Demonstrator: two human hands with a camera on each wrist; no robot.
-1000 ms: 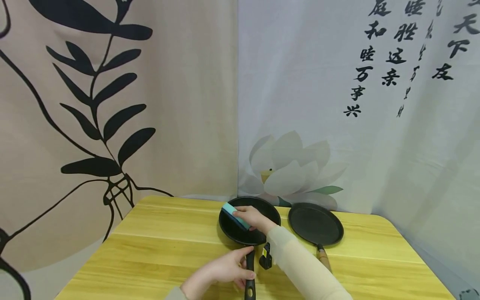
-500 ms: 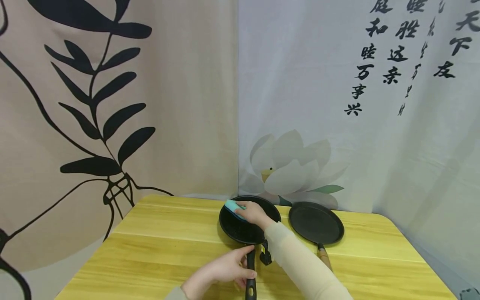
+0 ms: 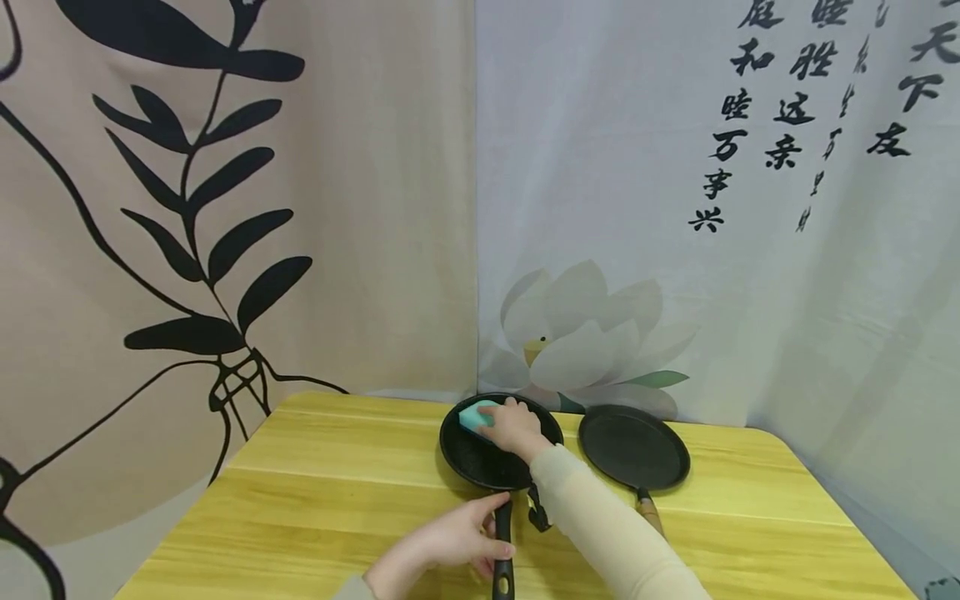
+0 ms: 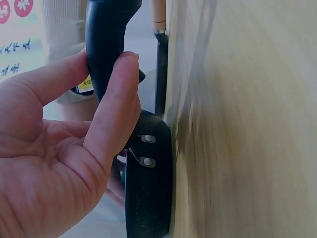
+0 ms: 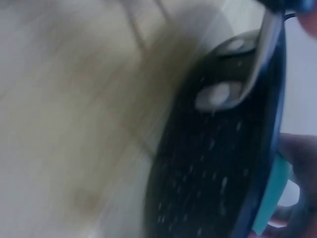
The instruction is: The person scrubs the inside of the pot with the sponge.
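Steadying the black frying pan [image 3: 491, 458] on the yellow wooden table [image 3: 315, 508], the left hand [image 3: 442, 546] curls thumb and fingers around its smooth handle [image 3: 502, 542]. The right hand [image 3: 513, 427] presses a soft teal sponge [image 3: 474, 414] against the speckled round interior, far side. A second, flatter pan [image 3: 633, 447] lies just beside.
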